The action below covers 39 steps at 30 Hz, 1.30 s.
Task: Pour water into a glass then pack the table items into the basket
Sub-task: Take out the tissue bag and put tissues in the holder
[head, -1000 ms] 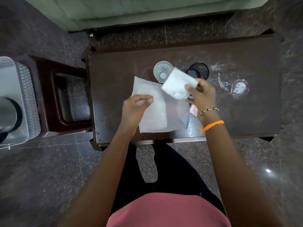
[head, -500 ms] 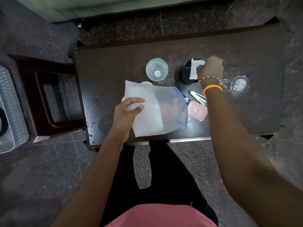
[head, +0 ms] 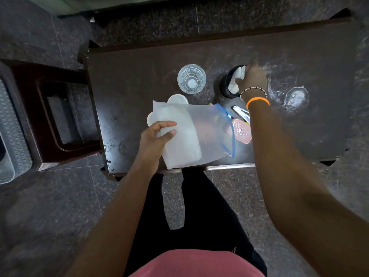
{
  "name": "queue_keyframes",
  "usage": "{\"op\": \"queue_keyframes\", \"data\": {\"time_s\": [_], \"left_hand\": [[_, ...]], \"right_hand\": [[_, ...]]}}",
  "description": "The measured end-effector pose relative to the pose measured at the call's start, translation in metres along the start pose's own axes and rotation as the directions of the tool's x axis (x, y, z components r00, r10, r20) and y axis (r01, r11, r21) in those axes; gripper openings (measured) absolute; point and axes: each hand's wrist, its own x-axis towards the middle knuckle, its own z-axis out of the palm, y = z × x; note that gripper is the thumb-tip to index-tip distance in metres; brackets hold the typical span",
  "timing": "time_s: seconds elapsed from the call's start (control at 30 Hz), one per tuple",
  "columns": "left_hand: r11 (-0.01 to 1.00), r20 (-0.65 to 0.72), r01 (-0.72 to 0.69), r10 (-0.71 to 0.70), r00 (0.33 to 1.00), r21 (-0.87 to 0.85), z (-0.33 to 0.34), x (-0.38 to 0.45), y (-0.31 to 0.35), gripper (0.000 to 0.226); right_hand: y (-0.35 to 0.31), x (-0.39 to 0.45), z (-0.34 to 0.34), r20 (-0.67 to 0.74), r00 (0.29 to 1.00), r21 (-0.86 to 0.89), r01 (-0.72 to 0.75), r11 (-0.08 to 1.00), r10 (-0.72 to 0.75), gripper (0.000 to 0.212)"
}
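My left hand (head: 154, 136) pinches the left side of a translucent zip bag (head: 196, 134) with a blue seal, lying near the table's front edge. My right hand (head: 250, 78) presses a white tissue (head: 238, 73) into a black cup (head: 226, 82) at mid-table. A clear glass (head: 191, 78) stands left of the cup. A white lid (head: 176, 99) peeks out behind the bag. A pink box (head: 241, 131) and a metal clip tool (head: 240, 112) lie right of the bag.
The dark wooden table (head: 123, 92) has a wet smear and a small puddle (head: 296, 96) at its right. A dark wooden chair (head: 56, 114) stands left of it. A grey perforated basket (head: 12, 132) sits at the far left edge.
My right hand carried the white tissue from above the bag to the black cup and now pushes it inside. My left hand keeps its hold on the bag.
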Motion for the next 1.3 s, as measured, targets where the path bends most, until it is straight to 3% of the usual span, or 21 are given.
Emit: {"op": "queue_keyframes", "data": {"time_s": [0.1, 0.2, 0.33, 0.4, 0.6, 0.73, 0.93, 1.1, 1.23, 1.3], "left_hand": [[1.0, 0.006, 0.003, -0.003, 1.0, -0.014, 0.002, -0.002, -0.004, 0.024], [0.999, 0.024, 0.003, -0.002, 1.0, -0.046, 0.003, -0.002, -0.007, 0.024], [0.996, 0.024, 0.02, -0.018, 1.0, -0.083, 0.001, -0.002, -0.011, 0.025], [0.996, 0.012, 0.037, -0.036, 0.999, -0.086, -0.002, -0.003, -0.013, 0.024], [0.988, -0.021, 0.06, -0.064, 0.998, -0.145, -0.009, -0.006, -0.014, 0.024], [0.984, -0.028, 0.062, -0.068, 0.997, -0.166, -0.013, -0.007, -0.013, 0.022], [0.98, -0.043, 0.059, -0.069, 0.997, -0.191, -0.019, -0.008, -0.014, 0.022], [0.97, -0.069, 0.057, -0.075, 0.995, -0.238, -0.019, -0.01, -0.012, 0.022], [0.944, -0.128, -0.002, -0.043, 0.991, -0.33, -0.018, -0.012, -0.012, 0.027], [0.913, -0.194, -0.05, -0.032, 0.98, -0.405, -0.019, -0.013, -0.013, 0.033]], "right_hand": [[0.011, -0.008, 0.002, -0.136, 0.991, 0.096, -0.005, 0.995, 0.018, 0.026], [0.02, -0.014, 0.006, -0.248, 0.969, 0.085, 0.032, 0.996, -0.01, 0.041], [0.019, -0.006, 0.017, -0.001, 0.996, 0.003, 0.087, 0.996, -0.087, 0.092], [0.017, -0.001, 0.024, 0.075, 0.993, -0.022, 0.092, 0.996, -0.09, 0.1], [0.005, 0.002, 0.026, 0.021, 0.989, -0.072, 0.149, 0.986, -0.148, 0.086], [-0.015, 0.001, 0.031, 0.025, 0.972, -0.047, 0.237, 0.971, -0.236, 0.088], [-0.027, 0.006, 0.042, 0.073, 0.973, -0.088, 0.225, 0.97, -0.219, 0.089], [-0.024, 0.001, 0.039, 0.093, 0.97, -0.02, 0.225, 0.974, -0.223, 0.098], [-0.015, -0.031, 0.034, -0.108, 0.99, 0.156, 0.107, 0.982, -0.09, 0.081], [-0.005, -0.062, 0.036, -0.23, 0.972, 0.341, 0.038, 0.939, 0.044, 0.065]]}}
